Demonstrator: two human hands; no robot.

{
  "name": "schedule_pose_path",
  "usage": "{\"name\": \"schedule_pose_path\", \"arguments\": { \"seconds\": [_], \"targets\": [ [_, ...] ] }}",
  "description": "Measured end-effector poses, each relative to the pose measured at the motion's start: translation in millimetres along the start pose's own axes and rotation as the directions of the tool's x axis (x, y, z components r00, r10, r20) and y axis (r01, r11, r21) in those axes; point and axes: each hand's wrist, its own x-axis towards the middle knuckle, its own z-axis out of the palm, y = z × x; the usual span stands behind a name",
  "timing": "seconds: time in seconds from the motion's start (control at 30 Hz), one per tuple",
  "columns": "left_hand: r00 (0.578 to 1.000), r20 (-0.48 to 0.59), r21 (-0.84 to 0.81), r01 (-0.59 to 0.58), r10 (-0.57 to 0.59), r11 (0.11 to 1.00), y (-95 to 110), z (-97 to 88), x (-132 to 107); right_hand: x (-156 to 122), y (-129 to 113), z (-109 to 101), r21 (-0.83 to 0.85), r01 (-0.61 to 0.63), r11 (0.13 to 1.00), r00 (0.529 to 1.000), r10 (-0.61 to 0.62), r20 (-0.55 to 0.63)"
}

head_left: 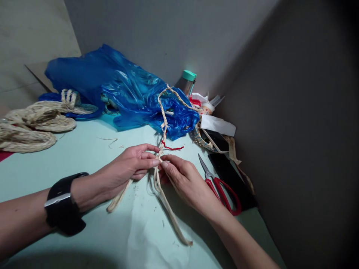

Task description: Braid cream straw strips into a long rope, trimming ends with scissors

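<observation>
A pale plant-fibre braid (164, 116) runs from the blue plastic bag toward me, with a red string (174, 148) tied round it. Just below that string, my left hand (137, 160) pinches the braid's working end from the left. Opposite it, my right hand (182, 173) has thumb and finger closed on the strands at the same spot. Loose fibre strands (171, 213) hang down toward me below the fingers, and another strand end (119, 198) sticks out under my left palm. The exact grip between the fingertips is partly hidden.
The blue plastic bag (117, 82) lies at the back. Bundles of dried fibre (30, 123) are at left. Red-handled scissors (221, 190) and a black flat object (232, 179) lie near my right hand. A bottle (187, 82) and a paper cup (207, 108) stand by the wall.
</observation>
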Motion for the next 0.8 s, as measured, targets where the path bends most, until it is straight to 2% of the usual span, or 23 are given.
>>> {"name": "schedule_pose_path", "arguments": {
  "seconds": [0.07, 0.13, 0.2, 0.3, 0.43, 0.67, 0.8],
  "targets": [
    [1.0, -0.008, 0.005, 0.014, -0.014, 1.0, -0.3, 0.5, 0.6, 1.4, 5.1, 1.7, 0.102, -0.029, 0.994, 0.999, 0.025, 0.043],
    [0.999, -0.015, 0.039, 0.029, -0.028, 0.999, -0.4, 1.0, 1.0, 0.8, 8.2, 1.0, 0.132, -0.055, 0.99, 0.997, 0.048, 0.056],
    [0.999, -0.033, 0.118, 0.04, -0.036, 0.992, -0.9, 1.1, 1.1, -1.2, 7.4, -0.5, 0.073, -0.054, 0.996, 0.998, 0.051, 0.032],
    [0.998, -0.066, 0.251, 0.03, -0.014, 0.968, -2.8, -0.3, 1.2, -6.3, -0.3, -0.2, -0.142, -0.01, 0.99, 0.999, 0.003, -0.047],
    [0.996, -0.091, 0.301, 0.044, -0.017, 0.953, -5.0, -1.2, 1.9, -13.5, -9.4, 5.4, -0.329, 0.015, 0.944, 0.992, -0.055, -0.113],
    [0.982, -0.186, 0.28, 0.088, -0.035, 0.956, -4.2, 8.2, 1.5, -18.5, -9.4, 17.8, -0.389, 0.109, 0.915, 0.981, -0.163, -0.107],
    [0.99, -0.143, 0.303, 0.065, -0.022, 0.951, -6.2, 5.3, 0.8, -19.4, -10.2, 26.7, -0.404, 0.178, 0.897, 0.973, -0.221, -0.062]
  ]
}}
